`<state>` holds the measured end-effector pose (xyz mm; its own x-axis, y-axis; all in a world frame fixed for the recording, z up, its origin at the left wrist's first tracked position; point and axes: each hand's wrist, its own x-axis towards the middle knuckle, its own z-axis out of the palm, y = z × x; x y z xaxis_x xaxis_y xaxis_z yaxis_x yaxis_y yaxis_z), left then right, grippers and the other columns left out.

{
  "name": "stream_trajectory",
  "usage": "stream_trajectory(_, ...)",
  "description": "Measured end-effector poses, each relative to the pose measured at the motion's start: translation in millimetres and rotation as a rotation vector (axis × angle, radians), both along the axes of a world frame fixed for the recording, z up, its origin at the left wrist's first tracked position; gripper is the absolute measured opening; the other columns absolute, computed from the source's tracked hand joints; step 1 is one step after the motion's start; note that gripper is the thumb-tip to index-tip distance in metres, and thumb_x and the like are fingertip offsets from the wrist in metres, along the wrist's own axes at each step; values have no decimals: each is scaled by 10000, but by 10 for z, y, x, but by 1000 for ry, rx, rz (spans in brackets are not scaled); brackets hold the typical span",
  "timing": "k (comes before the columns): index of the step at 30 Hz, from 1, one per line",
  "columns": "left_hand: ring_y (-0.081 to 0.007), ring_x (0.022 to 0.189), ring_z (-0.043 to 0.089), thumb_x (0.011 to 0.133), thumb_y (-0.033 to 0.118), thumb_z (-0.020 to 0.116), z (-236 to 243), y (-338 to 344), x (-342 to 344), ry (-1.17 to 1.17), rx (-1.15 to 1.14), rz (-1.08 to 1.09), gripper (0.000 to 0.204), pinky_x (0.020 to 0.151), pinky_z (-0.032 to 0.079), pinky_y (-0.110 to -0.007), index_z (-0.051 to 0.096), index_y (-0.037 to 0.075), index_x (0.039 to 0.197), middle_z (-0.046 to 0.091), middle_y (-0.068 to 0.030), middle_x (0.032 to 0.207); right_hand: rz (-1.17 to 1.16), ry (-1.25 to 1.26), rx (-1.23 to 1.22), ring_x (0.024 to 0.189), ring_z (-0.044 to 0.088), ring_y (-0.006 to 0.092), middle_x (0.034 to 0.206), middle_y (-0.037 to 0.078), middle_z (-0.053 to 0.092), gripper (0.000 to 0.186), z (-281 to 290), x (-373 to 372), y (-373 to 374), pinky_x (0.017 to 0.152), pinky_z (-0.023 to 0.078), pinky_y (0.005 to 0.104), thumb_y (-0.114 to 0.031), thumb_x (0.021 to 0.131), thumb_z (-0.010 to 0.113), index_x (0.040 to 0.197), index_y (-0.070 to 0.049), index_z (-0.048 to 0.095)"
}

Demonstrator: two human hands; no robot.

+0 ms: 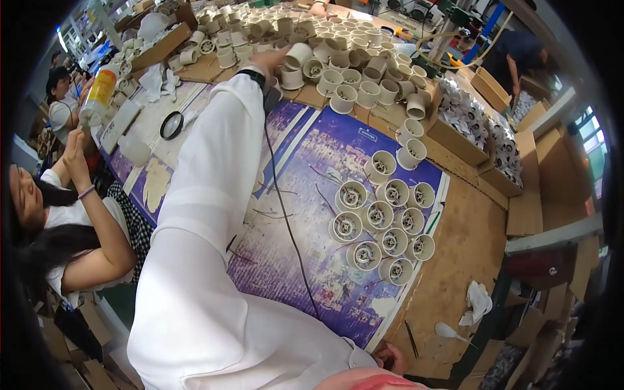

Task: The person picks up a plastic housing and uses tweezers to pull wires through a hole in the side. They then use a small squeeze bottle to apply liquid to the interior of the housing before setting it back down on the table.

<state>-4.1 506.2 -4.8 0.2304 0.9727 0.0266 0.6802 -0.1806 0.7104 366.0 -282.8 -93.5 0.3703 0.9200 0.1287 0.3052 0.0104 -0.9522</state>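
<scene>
By the piled cups point(298, 56), the left hand point(268, 60) reached, grip hidden; lifting singly seemed safest; the right hand point(391, 358) curled, hold unclear.

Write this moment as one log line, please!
left hand: among cream cylindrical plastic-looking cups | right hand: beside thin black tool

Open room is found on the purple mat point(305, 224) between the white sleeve point(214, 149) and the grouped cups point(379, 215), crossed by a black cable point(275, 179); the far side is blocked by heaped cups point(351, 78).
</scene>
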Motion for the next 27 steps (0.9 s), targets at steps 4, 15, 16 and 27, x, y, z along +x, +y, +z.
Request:
stream_trajectory(4,-224,1212,516,927,553,489,251,-642,976,-619,-460,207,692,974,420,-342,467,31,1380,532,-98,1363,-31,-228,-27,579,523,99,717,87,598,381,421,-209,190,528,391,210,9,786,638,1157,21,555)
stream_trajectory(15,-266,1114,590,919,592,423,322,-1362,1284,-155,-99,-39,659,927,448,-349,602,49,1246,633,-174,1200,-47,-283,-22,515,491,120,640,36,565,374,573,-261,352,489,387,240,-10,714,686,1077,15,602)
stream_trajectory(16,-280,1105,595,916,587,438,369,-1475,1364,-119,-125,-53,675,920,457,-365,579,26,1263,616,-179,1227,-49,-301,-11,518,491,118,640,34,564,374,586,-273,353,488,385,239,-11,717,685,1080,16,600)
stream_trajectory(27,-366,1235,497,919,541,411,256,-2145,1649,-185,225,-36,590,1064,348,-420,539,111,1304,554,-189,1312,25,-209,-2,649,463,59,790,8,558,305,525,-292,337,578,362,192,-18,873,614,1170,8,549)
